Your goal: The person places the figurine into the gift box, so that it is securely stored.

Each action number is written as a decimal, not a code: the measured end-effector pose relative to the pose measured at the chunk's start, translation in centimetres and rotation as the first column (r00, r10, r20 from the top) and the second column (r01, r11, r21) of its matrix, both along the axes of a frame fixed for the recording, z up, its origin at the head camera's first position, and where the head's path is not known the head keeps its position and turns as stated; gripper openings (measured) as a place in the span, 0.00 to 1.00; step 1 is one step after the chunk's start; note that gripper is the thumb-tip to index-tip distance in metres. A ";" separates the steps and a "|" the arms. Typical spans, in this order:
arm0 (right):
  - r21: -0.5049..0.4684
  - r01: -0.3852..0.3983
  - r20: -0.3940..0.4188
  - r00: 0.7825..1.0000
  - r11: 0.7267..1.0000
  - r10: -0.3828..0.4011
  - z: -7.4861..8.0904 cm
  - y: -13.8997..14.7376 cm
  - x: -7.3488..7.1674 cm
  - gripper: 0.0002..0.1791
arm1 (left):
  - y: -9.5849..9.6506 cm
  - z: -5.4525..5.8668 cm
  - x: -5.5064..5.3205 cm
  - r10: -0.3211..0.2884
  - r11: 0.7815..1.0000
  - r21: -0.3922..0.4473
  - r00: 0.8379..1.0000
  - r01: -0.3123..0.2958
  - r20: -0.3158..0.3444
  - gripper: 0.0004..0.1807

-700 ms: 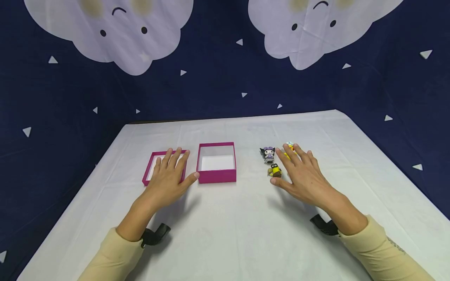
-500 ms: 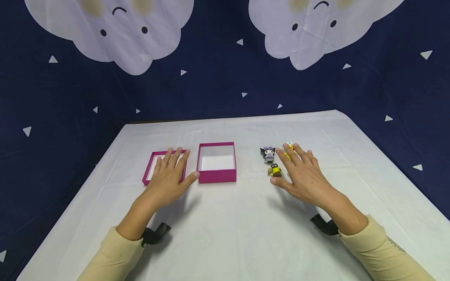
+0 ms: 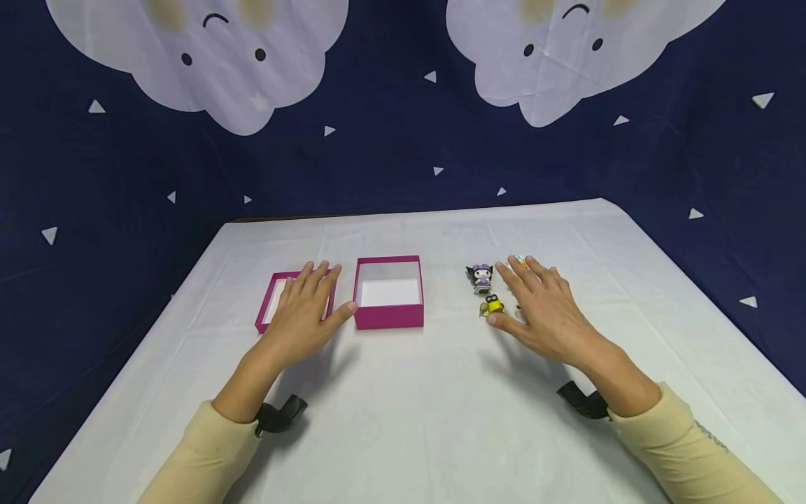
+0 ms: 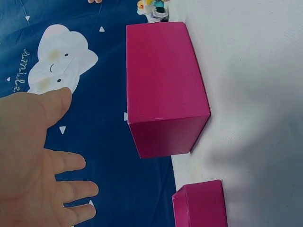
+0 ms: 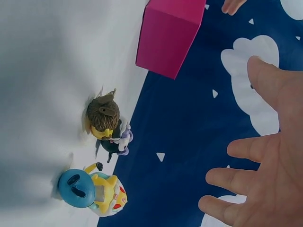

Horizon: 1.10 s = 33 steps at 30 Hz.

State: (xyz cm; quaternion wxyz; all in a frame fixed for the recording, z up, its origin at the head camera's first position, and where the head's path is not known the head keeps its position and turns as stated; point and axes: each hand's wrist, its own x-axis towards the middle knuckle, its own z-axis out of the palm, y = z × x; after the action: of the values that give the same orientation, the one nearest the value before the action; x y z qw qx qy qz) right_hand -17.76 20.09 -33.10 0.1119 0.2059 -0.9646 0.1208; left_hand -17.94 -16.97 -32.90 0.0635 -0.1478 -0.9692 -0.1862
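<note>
My left hand (image 3: 305, 322) hovers with spread fingers over a shallow magenta box lid (image 3: 262, 324), covering part of it. Right of that hand stands a deep magenta box (image 3: 389, 317), open at the top with a white inside. My right hand (image 3: 548, 311) is spread in the air above several toy figures and holds nothing. Left of its fingers stands a black-and-purple figure (image 3: 482, 276); by its thumb is a small yellow one (image 3: 495, 305). The right wrist view shows a brown-topped figure (image 5: 102, 112), a blue-based one (image 5: 75, 188) and a yellow one with red marks (image 5: 110, 191).
A white cloth (image 3: 403, 420) covers the table, whose far edge lies behind the boxes and figures. Beyond it hangs a dark blue backdrop (image 3: 378, 168) with clouds and small white triangles. Black wrist camera mounts (image 3: 281, 414) sit under both wrists.
Both hands have risen very slightly in the head view, and the right thumb now overlaps the bottom of the small yellow figure. Boxes and figures stay in place.
</note>
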 end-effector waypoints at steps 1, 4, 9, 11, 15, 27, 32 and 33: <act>-0.005 0.000 0.001 1.000 1.000 0.000 0.0 0.0 0.0 0.46 | 0.0 0.0 0.0 -0.002 1.000 0.007 1.000 0.002 -0.004 0.40; -0.026 -0.002 0.006 1.000 1.000 0.002 0.1 0.1 -0.2 0.45 | 0.0 0.0 -0.2 -0.005 1.000 0.027 1.000 0.006 -0.014 0.40; -0.056 -0.021 0.027 0.999 0.998 0.022 0.2 0.4 -0.6 0.43 | -0.1 0.1 -0.5 -0.002 0.999 0.054 1.000 0.003 -0.026 0.39; -0.068 -0.030 0.037 0.999 0.997 0.032 0.2 0.6 -0.7 0.42 | -0.1 0.1 -0.6 -0.001 0.998 0.065 0.999 0.003 -0.032 0.38; -0.109 -0.047 0.035 0.998 0.993 0.051 0.2 1.0 -1.1 0.40 | -0.1 0.0 -0.9 0.000 0.996 0.085 0.999 0.004 -0.040 0.38; -0.225 -0.083 -0.010 0.997 0.971 0.083 -0.6 1.9 -2.4 0.36 | 0.1 -0.6 -1.6 -0.020 0.988 0.151 0.998 0.028 -0.052 0.36; -0.274 -0.080 -0.004 0.997 0.958 0.082 -0.8 2.3 -2.7 0.35 | 0.3 -0.8 -2.0 -0.034 0.985 0.167 0.997 0.045 -0.070 0.34; -0.285 -0.076 0.001 0.997 0.956 0.079 -0.9 2.4 -2.8 0.34 | 0.3 -0.9 -2.0 -0.037 0.984 0.172 0.997 0.049 -0.074 0.33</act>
State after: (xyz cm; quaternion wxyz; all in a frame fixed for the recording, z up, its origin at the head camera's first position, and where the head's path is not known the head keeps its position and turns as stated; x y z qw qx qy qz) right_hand -20.55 22.50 -34.00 0.1294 0.2245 -0.9291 0.2637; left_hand -19.94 -16.67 -33.75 0.1064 -0.1691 -0.9431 -0.2658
